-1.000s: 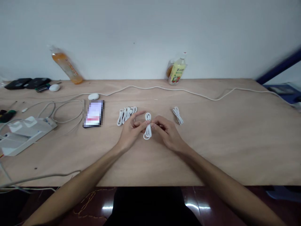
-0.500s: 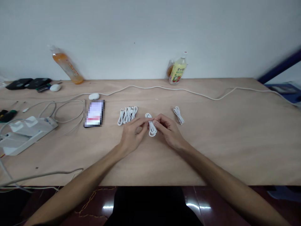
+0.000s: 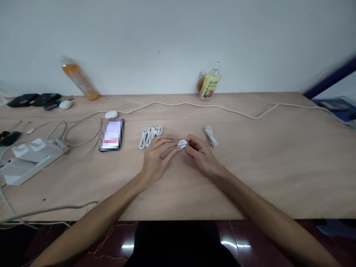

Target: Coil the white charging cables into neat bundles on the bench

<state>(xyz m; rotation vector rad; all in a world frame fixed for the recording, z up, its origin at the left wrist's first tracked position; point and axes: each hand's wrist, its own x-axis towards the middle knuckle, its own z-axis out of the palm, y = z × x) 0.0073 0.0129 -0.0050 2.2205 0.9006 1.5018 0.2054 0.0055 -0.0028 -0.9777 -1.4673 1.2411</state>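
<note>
Between my two hands, over the middle of the table, is a coiled white cable (image 3: 182, 144), seen nearly end-on. My left hand (image 3: 158, 157) pinches its left side between thumb and fingers. From the right, the thumb and fingertips of my right hand (image 3: 201, 154) are closed on its other side. Several coiled white cables (image 3: 150, 135) lie side by side just beyond my left hand, partly covered by its fingers. One more white cable bundle (image 3: 211, 136) lies on the table beyond my right hand.
A phone (image 3: 112, 134) and a white earbud case (image 3: 111, 114) lie to the left. Farther left sits a power strip (image 3: 36, 159) with cords. An orange bottle (image 3: 80, 79) and a yellow bottle (image 3: 210, 83) lean at the wall. A long white cord (image 3: 191, 104) crosses the table's back.
The coiled cable has turned in my hands, from hanging lengthwise with its loops showing to nearly end-on. My left fingers have shifted slightly around it. The other cables have stayed put.
</note>
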